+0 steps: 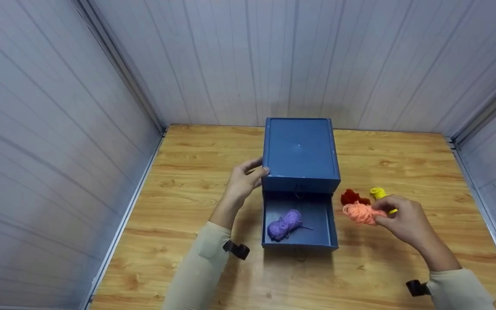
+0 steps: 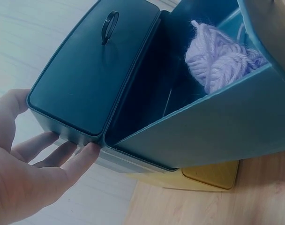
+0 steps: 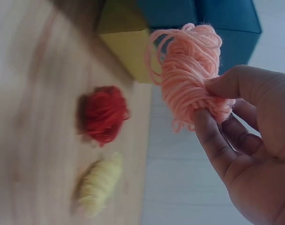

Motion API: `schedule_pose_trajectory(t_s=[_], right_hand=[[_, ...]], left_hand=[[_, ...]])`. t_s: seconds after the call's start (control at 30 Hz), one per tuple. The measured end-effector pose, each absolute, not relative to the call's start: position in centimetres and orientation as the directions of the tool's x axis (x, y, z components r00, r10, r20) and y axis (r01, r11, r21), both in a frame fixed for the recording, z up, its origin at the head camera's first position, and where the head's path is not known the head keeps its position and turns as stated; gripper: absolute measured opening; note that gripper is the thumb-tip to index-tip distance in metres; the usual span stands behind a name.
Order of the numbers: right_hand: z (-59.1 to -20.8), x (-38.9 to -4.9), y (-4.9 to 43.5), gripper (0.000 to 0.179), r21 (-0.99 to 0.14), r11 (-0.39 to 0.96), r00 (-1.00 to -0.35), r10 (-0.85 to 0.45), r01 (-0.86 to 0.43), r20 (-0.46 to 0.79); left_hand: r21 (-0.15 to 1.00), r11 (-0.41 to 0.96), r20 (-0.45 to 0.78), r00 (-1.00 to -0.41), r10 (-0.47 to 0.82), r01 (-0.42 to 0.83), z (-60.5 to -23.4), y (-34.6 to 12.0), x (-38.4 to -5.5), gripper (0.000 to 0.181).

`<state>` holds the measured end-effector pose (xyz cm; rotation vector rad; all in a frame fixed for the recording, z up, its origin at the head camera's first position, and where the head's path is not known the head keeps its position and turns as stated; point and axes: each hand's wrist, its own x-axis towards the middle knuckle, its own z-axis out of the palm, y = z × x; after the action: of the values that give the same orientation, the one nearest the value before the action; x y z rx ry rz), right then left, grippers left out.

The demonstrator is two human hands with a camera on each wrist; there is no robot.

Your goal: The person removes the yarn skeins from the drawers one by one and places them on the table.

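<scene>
A blue drawer unit (image 1: 302, 148) stands on the table with a lower drawer (image 1: 312, 241) pulled out. Inside that drawer lies a purple yarn skein (image 1: 284, 224). My left hand (image 1: 239, 183) holds the unit at its upper left corner, thumb over the top edge and fingers against the side (image 2: 63, 133). To the right of the drawer, my right hand (image 1: 405, 217) pinches a peach yarn skein (image 3: 189, 75) between thumb and fingers, off the table. Behind it on the table are a red yarn skein (image 3: 104, 115) and a yellow yarn skein (image 3: 100, 185).
Below the blue part of the unit shows a yellow section (image 2: 210, 176). The upper blue drawer front (image 2: 81, 75) is closed and has a small ring handle (image 2: 109, 28). Pale panel walls (image 1: 248, 64) enclose the wooden table (image 1: 179, 185) at the back and sides.
</scene>
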<state>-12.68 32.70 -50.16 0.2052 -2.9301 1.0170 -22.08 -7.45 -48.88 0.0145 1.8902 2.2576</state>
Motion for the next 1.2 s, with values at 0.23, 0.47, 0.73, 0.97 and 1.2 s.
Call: schedule_pose_trajectory(t_s=[0.23, 0.47, 0.73, 0.97, 1.2], right_hand=[[-53.6, -13.1, 32.9, 0.016, -0.620, 0.777, -0.994, -0.080, -0.110, 0.076], [-56.3, -13.4, 32.9, 0.016, -0.623, 0.776, -0.993, -0.045, -0.103, 0.108], [-58.2, -13.7, 32.9, 0.015, -0.609, 0.788, -0.994, -0.037, -0.092, 0.102], [-59.4, -13.7, 33.1, 0.015, -0.592, 0.801, -0.996, -0.070, -0.090, 0.056], [-59.0, -13.5, 33.0, 0.021, -0.598, 0.798, -0.997, -0.079, -0.074, 0.019]], left_hand=[[0.973, -0.169, -0.129, -0.978, 0.162, -0.156, -49.0, -7.5, -22.1, 0.051], [0.974, -0.166, -0.125, -0.979, 0.160, -0.152, -49.0, -7.4, -22.1, 0.051], [0.973, -0.172, -0.125, -0.980, 0.154, -0.151, -48.9, -7.3, -22.0, 0.053], [0.973, -0.174, -0.126, -0.980, 0.157, -0.153, -49.0, -7.4, -22.0, 0.051], [0.975, -0.149, -0.143, -0.978, 0.154, -0.166, -49.0, -7.5, -22.0, 0.053]])
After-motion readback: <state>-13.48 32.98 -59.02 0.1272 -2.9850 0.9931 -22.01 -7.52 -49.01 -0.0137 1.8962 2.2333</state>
